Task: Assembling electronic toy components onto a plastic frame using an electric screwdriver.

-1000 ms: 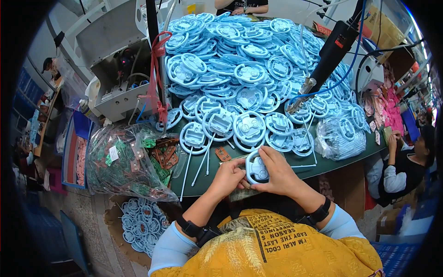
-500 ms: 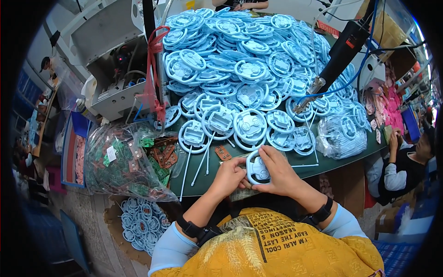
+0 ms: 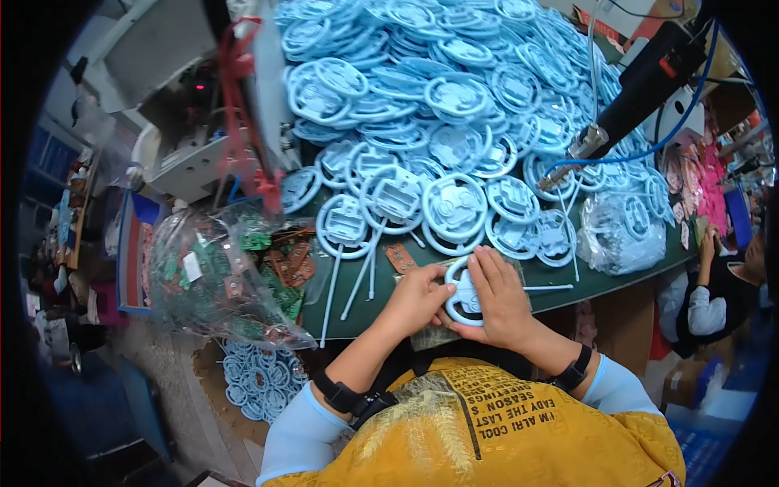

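Note:
A light blue toy steering wheel part [image 3: 466, 296] is held between my hands at the table's near edge, with moulded shapes in its middle. My left hand [image 3: 415, 302] pinches the wheel's left rim with thumb and fingers. Laid over its right side, my right hand [image 3: 501, 302] keeps fingers together on top and thumb at the near rim. A clear plastic piece [image 3: 436, 338] lies partly hidden beneath my hands. Just beyond them rest more blue wheels [image 3: 454, 213], and a small brown circuit board [image 3: 400, 257] lies near my left fingers.
A tall heap of blue wheels [image 3: 422, 105] covers the green table [image 3: 381, 312]. Left are thin blue rods [image 3: 331, 300] and a bag of circuit boards [image 3: 203, 280]. A black cylindrical tool [image 3: 649, 89] hangs at right. Wheels fill a floor box [image 3: 264, 377]. Someone [image 3: 714, 284] sits at right.
The view has shifted, so the table things sit differently in it. My right hand now lies flatter over the wheel, hiding more of its right side. Both hands still hold it.

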Action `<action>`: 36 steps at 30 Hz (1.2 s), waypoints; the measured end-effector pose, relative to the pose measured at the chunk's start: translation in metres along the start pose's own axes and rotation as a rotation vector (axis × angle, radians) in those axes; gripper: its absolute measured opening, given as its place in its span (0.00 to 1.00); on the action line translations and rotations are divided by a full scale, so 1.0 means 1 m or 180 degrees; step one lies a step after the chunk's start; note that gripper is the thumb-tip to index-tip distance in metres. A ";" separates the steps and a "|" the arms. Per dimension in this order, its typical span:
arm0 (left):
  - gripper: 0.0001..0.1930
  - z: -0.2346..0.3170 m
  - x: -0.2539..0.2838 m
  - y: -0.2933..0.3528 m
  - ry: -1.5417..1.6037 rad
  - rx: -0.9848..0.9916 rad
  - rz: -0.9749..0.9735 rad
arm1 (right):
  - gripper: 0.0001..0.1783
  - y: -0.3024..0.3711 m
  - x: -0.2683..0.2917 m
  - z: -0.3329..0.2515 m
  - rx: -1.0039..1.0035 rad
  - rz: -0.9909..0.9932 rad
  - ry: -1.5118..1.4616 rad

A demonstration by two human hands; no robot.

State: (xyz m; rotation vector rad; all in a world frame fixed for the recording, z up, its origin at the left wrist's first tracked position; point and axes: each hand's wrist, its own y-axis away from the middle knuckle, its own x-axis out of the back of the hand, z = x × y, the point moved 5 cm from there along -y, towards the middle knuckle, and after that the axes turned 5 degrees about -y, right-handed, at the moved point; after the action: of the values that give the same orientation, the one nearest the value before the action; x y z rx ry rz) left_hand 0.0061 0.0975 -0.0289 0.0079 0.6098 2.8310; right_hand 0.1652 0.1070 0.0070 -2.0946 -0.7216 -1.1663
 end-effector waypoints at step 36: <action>0.26 0.133 0.001 -0.054 -0.1697 -0.2105 0.1256 | 0.37 -0.073 0.166 0.158 -0.0530 0.2671 -0.3161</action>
State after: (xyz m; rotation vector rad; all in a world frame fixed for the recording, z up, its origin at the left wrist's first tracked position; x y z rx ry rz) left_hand 0.0250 0.1989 0.0705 0.8034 -0.4927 3.0401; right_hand 0.2732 0.2977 0.1054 -2.6506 -0.0483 0.3223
